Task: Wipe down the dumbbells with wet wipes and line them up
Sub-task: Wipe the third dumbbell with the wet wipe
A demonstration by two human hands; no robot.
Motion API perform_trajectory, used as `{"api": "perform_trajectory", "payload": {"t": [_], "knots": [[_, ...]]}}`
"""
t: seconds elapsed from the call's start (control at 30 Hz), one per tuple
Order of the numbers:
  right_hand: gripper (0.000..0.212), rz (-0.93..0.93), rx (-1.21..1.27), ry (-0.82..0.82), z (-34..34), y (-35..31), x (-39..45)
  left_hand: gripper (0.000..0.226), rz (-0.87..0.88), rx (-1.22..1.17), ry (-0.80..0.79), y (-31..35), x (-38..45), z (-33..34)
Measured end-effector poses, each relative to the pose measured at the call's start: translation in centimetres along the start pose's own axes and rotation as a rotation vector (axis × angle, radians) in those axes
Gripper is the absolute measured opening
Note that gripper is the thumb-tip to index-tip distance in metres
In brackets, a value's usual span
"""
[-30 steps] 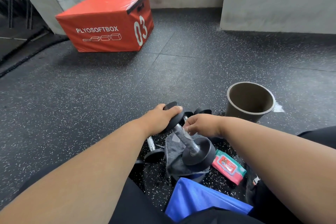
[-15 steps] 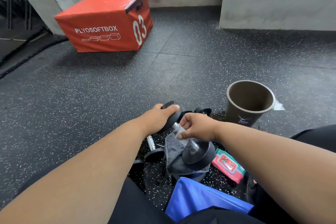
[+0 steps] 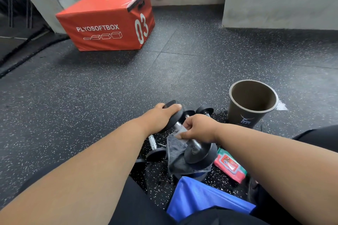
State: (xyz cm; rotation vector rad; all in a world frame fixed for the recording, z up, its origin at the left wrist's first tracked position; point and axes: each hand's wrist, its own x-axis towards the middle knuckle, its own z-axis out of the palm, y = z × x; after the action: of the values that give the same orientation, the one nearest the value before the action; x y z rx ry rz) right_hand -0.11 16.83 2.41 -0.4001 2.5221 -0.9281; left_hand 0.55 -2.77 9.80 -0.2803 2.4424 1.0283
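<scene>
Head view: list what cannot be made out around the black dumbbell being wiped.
- Handle of the black dumbbell: its middle is covered by the right hand and the white wet wipe.
- Far weight: largely under the left hand.
- Other black dumbbells on the floor: count unclear, hidden by arms and the grey cloth.
- Red wipes pack: label too small to read.

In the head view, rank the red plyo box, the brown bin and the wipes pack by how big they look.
1. Plyo box, largest though farthest.
2. Bin.
3. Wipes pack, smallest though nearest, and partly hidden by the right forearm.
</scene>
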Motion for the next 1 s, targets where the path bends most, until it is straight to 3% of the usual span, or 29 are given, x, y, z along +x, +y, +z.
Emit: {"api": "perform_trajectory", "payload": {"t": [0.17, 0.43, 0.57, 0.7, 0.83, 1.0], "knots": [[0.064, 0.008, -0.074, -0.075, -0.2, 1.4, 0.1, 0.102, -0.009, -0.002, -0.011, 0.0, -0.1, -0.1], [0.046, 0.033, -0.166, -0.225, -0.6, 2.4, 0.1, 0.104, -0.014, -0.004, -0.012, 0.1, -0.3, 0.0], [0.058, 0.04, -0.004, -0.206, -0.2, 2.6, 0.1, 0.107, -0.014, 0.003, -0.013, 0.2, -0.3, 0.0], [0.052, 0.027, 0.147, -0.135, -0.1, 1.9, 0.0, 0.105, -0.011, 0.011, -0.006, 0.3, -0.3, -0.1], [0.042, 0.006, 0.251, -0.132, -0.1, 1.2, 0.1, 0.103, 0.006, 0.03, -0.005, 0.4, -0.4, 0.0], [0.013, 0.019, 0.532, -0.309, -0.2, 0.5, 0.5, 0.109, 0.016, 0.035, -0.004, 0.4, -0.6, 0.1]]}}
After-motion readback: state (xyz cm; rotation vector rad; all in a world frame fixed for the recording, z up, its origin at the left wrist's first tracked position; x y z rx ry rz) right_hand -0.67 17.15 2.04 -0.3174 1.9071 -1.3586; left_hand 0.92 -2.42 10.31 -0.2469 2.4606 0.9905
